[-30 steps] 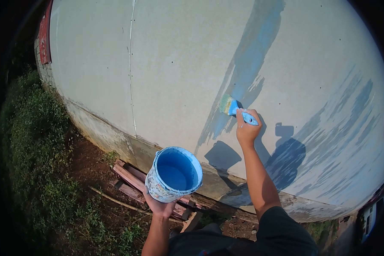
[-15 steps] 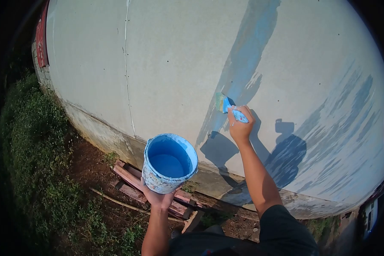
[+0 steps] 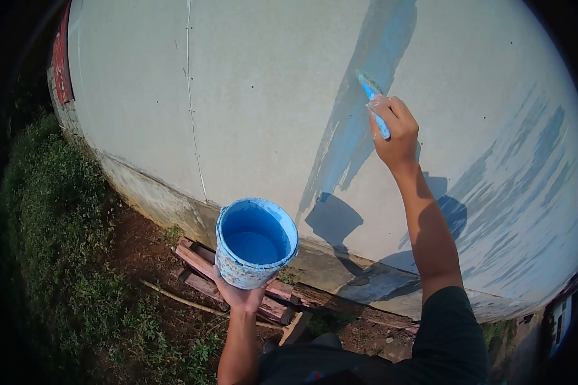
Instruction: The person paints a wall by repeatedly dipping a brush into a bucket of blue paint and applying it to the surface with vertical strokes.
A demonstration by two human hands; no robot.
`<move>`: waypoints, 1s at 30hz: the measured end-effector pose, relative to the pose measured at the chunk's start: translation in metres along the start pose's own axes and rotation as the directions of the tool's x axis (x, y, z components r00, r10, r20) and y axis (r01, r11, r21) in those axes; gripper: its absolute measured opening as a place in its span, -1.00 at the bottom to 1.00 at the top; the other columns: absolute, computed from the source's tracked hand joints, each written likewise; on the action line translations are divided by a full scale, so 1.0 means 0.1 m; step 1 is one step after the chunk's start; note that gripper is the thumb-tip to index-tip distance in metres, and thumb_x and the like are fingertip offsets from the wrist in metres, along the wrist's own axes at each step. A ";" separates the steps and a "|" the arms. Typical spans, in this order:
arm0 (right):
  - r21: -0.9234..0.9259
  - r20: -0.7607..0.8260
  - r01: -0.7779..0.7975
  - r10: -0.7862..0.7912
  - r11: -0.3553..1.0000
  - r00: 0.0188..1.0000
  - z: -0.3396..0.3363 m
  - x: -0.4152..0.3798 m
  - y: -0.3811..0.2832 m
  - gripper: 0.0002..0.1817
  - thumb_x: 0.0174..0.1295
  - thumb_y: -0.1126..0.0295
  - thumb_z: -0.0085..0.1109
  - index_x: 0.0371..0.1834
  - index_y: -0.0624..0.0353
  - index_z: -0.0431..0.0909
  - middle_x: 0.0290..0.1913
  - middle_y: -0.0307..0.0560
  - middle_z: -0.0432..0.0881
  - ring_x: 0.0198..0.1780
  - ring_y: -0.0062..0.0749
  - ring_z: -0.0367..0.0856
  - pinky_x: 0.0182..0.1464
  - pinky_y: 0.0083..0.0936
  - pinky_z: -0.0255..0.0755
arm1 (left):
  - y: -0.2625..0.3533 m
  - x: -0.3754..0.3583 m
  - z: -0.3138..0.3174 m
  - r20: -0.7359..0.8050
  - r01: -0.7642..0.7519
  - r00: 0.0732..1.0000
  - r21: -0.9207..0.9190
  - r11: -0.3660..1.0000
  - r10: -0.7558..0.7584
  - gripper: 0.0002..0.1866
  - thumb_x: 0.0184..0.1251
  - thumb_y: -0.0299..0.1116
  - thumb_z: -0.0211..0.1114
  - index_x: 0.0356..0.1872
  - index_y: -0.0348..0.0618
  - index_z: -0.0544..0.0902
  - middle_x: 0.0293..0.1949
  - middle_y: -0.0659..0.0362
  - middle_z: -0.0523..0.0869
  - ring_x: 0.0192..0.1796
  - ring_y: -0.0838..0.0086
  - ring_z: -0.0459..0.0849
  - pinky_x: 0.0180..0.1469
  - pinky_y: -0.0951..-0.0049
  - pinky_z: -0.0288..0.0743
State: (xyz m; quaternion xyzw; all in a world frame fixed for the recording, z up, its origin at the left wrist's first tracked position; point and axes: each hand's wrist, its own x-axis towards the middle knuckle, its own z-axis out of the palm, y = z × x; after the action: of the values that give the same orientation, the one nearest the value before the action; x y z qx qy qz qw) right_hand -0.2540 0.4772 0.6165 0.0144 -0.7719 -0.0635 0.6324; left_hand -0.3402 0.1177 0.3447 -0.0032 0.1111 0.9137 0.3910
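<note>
My left hand holds a paint-smeared bucket from below, its fingers round the base. Blue paint lies inside the bucket. In my right hand is a blue-handled paintbrush, gripped by the handle. The brush's bristles touch the pale wall at the upper part of a long blue-grey painted band. More streaky blue strokes mark the wall at the right.
Reddish wooden boards and a thin stick lie on the soil below the wall. Green plants grow at the left. A shadow of the bucket falls on the wall.
My right hand has moved up and to the right with the brush, along the painted band. The lower part of the band now shows more blue. My left hand and the bucket have hardly moved.
</note>
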 end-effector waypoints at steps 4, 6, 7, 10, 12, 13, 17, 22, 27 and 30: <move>-0.279 0.454 0.445 -0.292 0.851 0.842 0.25 -0.87 -0.18 -0.79 0.19 0.54 0.47 -0.12 0.16 0.70 -0.02 -0.03 0.76 0.15 -0.14 0.80 -0.02 -0.35 0.83 | 0.02 0.00 0.03 -0.008 0.018 1.000 -0.057 0.998 -0.018 -0.10 0.58 0.41 -0.03 0.70 -0.01 0.32 0.57 -0.11 0.48 0.40 -0.20 0.64 0.10 -0.37 0.75; -0.138 0.630 0.472 -0.291 0.870 0.720 0.29 -1.42 -0.33 -0.70 0.08 0.51 0.54 -0.08 0.10 0.78 -0.02 -0.08 0.78 0.10 -0.12 0.82 -0.04 -0.33 0.79 | 0.02 -0.04 -0.02 -0.047 -0.006 0.999 -0.051 0.999 0.004 -0.11 0.58 0.40 -0.04 0.71 0.01 0.31 0.60 -0.10 0.45 0.44 -0.21 0.61 0.13 -0.42 0.74; -0.135 0.632 0.476 -0.294 0.869 0.717 0.29 -1.60 -0.39 -0.70 0.08 0.51 0.54 -0.08 0.10 0.78 -0.02 -0.08 0.78 0.10 -0.12 0.82 -0.04 -0.33 0.79 | 0.02 -0.05 -0.04 -0.048 -0.007 0.999 -0.056 0.998 0.005 -0.11 0.58 0.40 -0.04 0.71 0.01 0.31 0.60 -0.10 0.45 0.44 -0.21 0.61 0.13 -0.42 0.74; 0.025 0.833 0.208 -0.136 0.978 0.536 0.25 -1.68 -0.49 -0.73 0.14 0.49 0.54 -0.08 0.13 0.78 -0.05 -0.07 0.75 0.02 -0.08 0.79 -0.07 -0.26 0.74 | 0.02 -0.06 -0.07 -0.014 -0.003 1.000 -0.044 0.999 0.002 -0.11 0.59 0.40 -0.05 0.72 0.04 0.31 0.63 -0.09 0.43 0.48 -0.21 0.58 0.15 -0.45 0.73; -0.042 0.881 -0.185 0.124 0.982 0.456 0.13 -1.49 -0.43 -0.74 0.24 0.54 0.46 -0.01 0.14 0.76 -0.09 -0.02 0.71 0.00 -0.02 0.76 -0.04 -0.18 0.73 | 0.01 -0.09 -0.09 -0.058 0.001 0.998 -0.057 0.998 -0.004 -0.12 0.58 0.40 -0.05 0.71 0.06 0.32 0.63 -0.09 0.43 0.47 -0.20 0.59 0.12 -0.45 0.74; -0.052 0.846 -0.191 0.145 0.980 0.513 0.05 -1.32 -0.32 -0.74 0.25 0.53 0.46 0.01 0.12 0.76 -0.08 -0.04 0.72 0.00 0.00 0.76 -0.04 -0.13 0.71 | 0.01 -0.09 -0.09 -0.063 0.004 0.998 -0.057 0.998 -0.008 -0.12 0.58 0.40 -0.05 0.71 0.06 0.32 0.63 -0.09 0.43 0.47 -0.20 0.59 0.12 -0.45 0.74; -0.075 0.556 -0.071 0.101 0.995 0.825 -0.33 -0.37 -0.04 -0.68 0.15 0.61 0.51 -0.02 0.14 0.78 -0.07 -0.09 0.73 -0.02 -0.01 0.77 -0.04 -0.16 0.72 | -0.02 -0.07 -0.16 -0.068 0.014 0.997 -0.089 0.996 -0.020 -0.12 0.58 0.40 -0.05 0.72 0.06 0.30 0.63 -0.09 0.43 0.47 -0.19 0.60 0.11 -0.45 0.75; -0.322 0.350 0.179 -0.058 0.930 0.935 -0.44 -0.22 -0.04 -0.60 0.02 0.68 0.47 -0.02 0.15 0.80 0.03 0.00 0.78 0.10 -0.05 0.81 -0.03 -0.27 0.79 | 0.00 0.00 -0.17 -0.038 0.013 0.999 -0.060 0.998 -0.016 -0.11 0.59 0.41 -0.05 0.72 0.03 0.28 0.64 -0.10 0.40 0.50 -0.22 0.58 0.17 -0.48 0.75; -0.124 0.644 0.342 -0.186 0.932 0.742 0.11 -2.46 -0.49 -0.73 0.23 0.48 0.43 0.00 0.18 0.74 0.07 0.03 0.73 0.26 0.05 0.72 -0.04 -0.33 0.81 | 0.04 0.01 -0.22 -0.024 0.034 0.999 -0.060 0.998 -0.036 -0.10 0.58 0.43 -0.06 0.74 0.09 0.26 0.65 -0.10 0.38 0.53 -0.22 0.55 0.20 -0.53 0.72; -0.036 0.846 0.173 -0.063 0.984 0.530 0.21 -3.19 -0.72 -0.66 0.23 0.47 0.45 0.08 0.17 0.71 0.14 0.07 0.69 0.26 0.07 0.69 -0.03 -0.27 0.80 | 0.04 0.04 -0.22 -0.026 0.033 0.999 -0.017 0.999 -0.034 -0.06 0.56 0.47 -0.06 0.76 0.11 0.23 0.66 -0.10 0.38 0.54 -0.22 0.55 0.20 -0.54 0.72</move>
State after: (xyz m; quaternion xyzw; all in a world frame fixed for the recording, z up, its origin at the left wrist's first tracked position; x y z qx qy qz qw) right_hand -0.2151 0.4406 0.2930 -0.0022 -0.9727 -0.1494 0.1778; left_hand -0.3472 0.1132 0.3238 -0.0204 0.1086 0.9077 0.4048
